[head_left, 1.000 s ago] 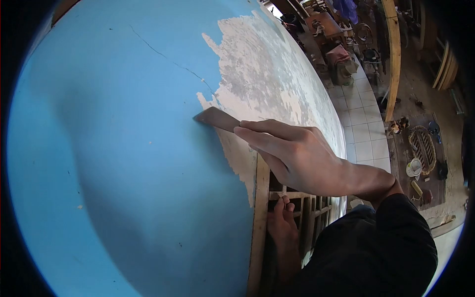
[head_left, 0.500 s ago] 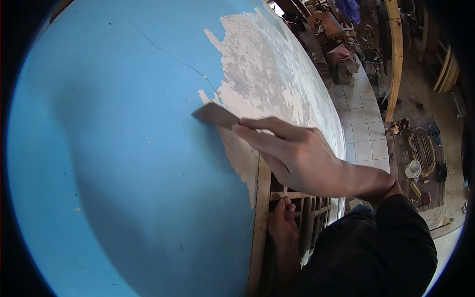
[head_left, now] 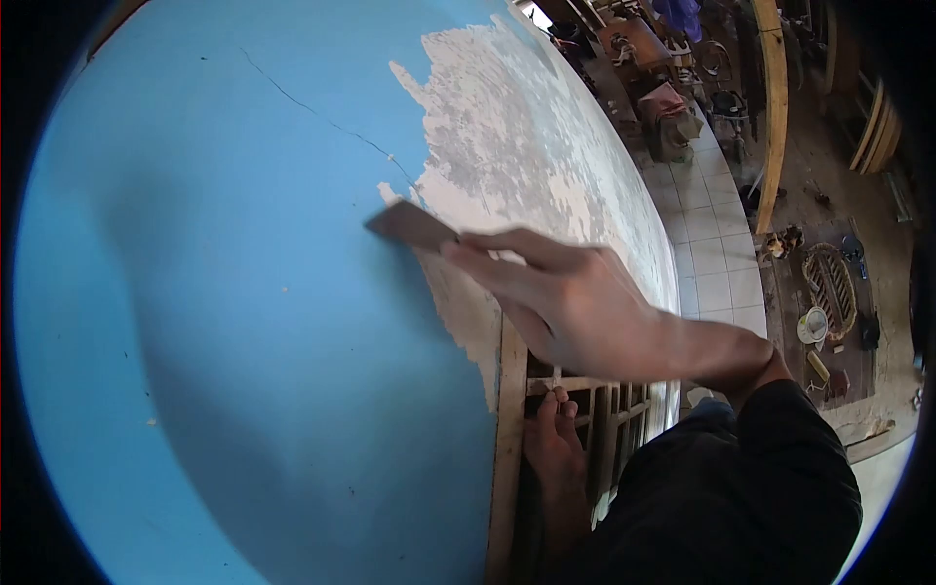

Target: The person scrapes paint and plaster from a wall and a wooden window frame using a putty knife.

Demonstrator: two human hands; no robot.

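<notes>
Scraper (head_left: 414,226) shifted slightly left in view | right hand (head_left: 575,302): gripping it | left hand (head_left: 557,444): at grille (head_left: 538,387), grip unclear

The wall (head_left: 244,244) is showing blue, lined by a thin dark crack (head_left: 336,125); the bare patch (head_left: 497,127) is looking mottled white and grey. The scraper (head_left: 413,226) is appearing dull grey, the sleeve (head_left: 795,444) is showing black, and the tiles (head_left: 694,193) are making a pale grid.

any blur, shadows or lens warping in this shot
Head view: the right hand and scraper look slightly motion-blurred; head view: a broad, soft-edged shadow darkens the lower blue wall; head view: strong fisheye distortion bows the wall's edge and leaves black corners.
</notes>
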